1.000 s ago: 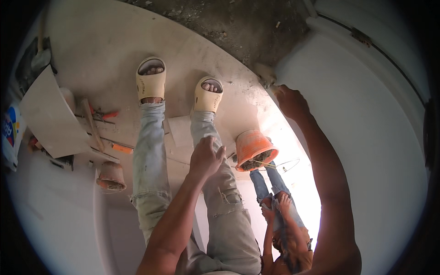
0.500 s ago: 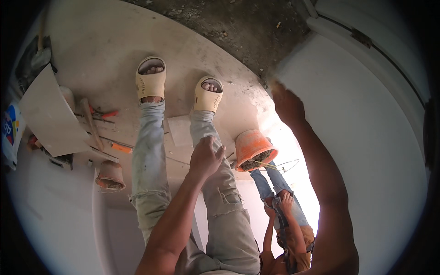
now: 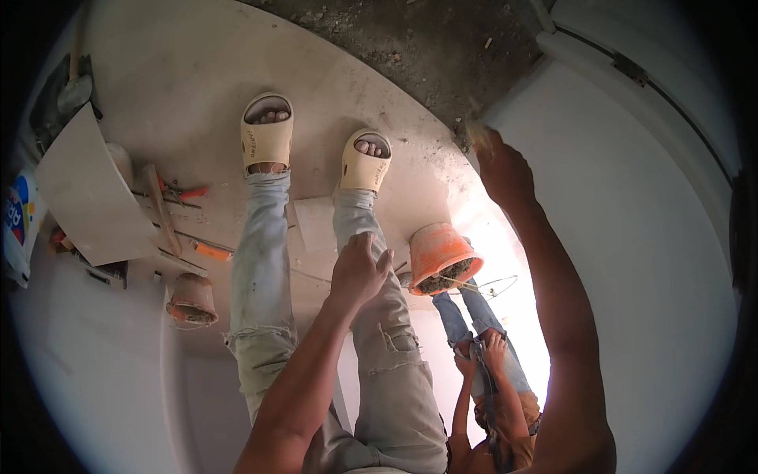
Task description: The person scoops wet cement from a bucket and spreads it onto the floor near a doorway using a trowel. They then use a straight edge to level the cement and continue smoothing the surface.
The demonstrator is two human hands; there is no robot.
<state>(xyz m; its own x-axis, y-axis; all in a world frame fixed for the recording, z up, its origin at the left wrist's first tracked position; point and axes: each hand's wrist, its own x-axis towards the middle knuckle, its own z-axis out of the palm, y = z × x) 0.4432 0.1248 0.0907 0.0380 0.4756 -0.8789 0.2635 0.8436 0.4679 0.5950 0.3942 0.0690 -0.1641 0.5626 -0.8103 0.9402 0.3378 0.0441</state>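
The right hand (image 3: 505, 164), closed on a blurred tool (image 3: 478, 133), has edged farther from the orange bucket (image 3: 442, 246), shifting the work; left hand (image 3: 357, 272), half-curled, seems empty.

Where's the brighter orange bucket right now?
In the head view, the orange bucket is right of centre: right of the left hand, below the right hand, with a co-worker's jeans just beneath.

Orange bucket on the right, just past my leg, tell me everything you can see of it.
The orange bucket looks like plastic, tapering from a wide, flared rim, its wall smeared with pale residue. It stands upright on the floor, with lumpy grey material inside. A thin yellowish strip crosses the opening, and a thin wire-like loop juts out beside the rim. Neither your left hand nor right hand touches it.
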